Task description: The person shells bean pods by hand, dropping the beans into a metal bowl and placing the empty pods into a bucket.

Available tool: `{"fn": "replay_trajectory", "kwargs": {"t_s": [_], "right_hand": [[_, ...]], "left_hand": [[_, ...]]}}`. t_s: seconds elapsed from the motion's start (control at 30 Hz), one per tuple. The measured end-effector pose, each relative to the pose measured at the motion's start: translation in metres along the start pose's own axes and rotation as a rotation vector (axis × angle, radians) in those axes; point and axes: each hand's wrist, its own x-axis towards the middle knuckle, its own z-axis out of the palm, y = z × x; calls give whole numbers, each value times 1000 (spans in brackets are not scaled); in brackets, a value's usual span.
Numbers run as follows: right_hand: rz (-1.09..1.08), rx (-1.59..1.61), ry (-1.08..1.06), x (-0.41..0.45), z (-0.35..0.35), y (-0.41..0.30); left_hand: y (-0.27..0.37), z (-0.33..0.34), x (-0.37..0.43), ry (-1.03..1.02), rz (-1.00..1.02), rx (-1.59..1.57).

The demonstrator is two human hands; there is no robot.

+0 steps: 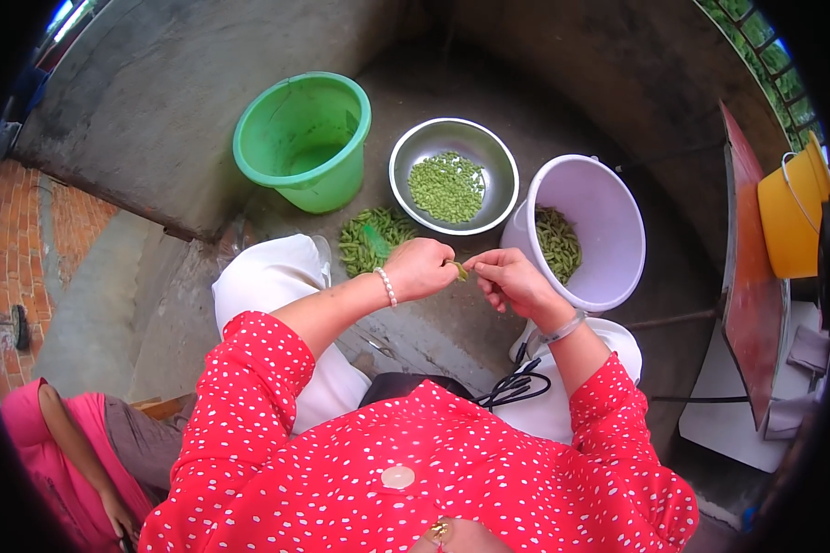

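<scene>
My left hand [423,268], with a pearl bracelet at its wrist, grips a green bean pod [460,270] whose end sticks out towards my right hand [510,276]. The fingertips of my right hand are pinched together at the pod's end; whether they hold part of it I cannot tell. Beyond my hands stands a stainless steel bowl [501,197] with shelled green beans [446,188] in it. A heap of pods [360,242] lies on the ground beyond my left wrist. More pods [557,242] lie in a pale purple bucket [605,221] beside my right hand.
A green plastic bucket [303,142] stands at the back left, before a concrete wall [180,90]. A red board [750,276] and a yellow bucket [790,214] are at the right. A person in pink [86,449] is at the lower left. Black cables [519,387] lie by my lap.
</scene>
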Motion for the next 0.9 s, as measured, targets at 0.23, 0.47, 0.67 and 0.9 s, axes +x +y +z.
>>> {"fn": "replay_trajectory", "kwargs": {"t_s": [0.23, 0.47, 0.67, 0.9], "right_hand": [[-43, -321, 30, -6, -7, -9], [13, -508, -109, -7, -8, -10], [30, -579, -176, -5, -9, -7], [23, -892, -112, 1, -8, 1]], "left_hand": [[-1, 2, -3, -109, 42, -61], [1, 1, -3, -169, 56, -69], [0, 3, -5, -269, 80, -50], [-3, 7, -10, -427, 146, 255]]}}
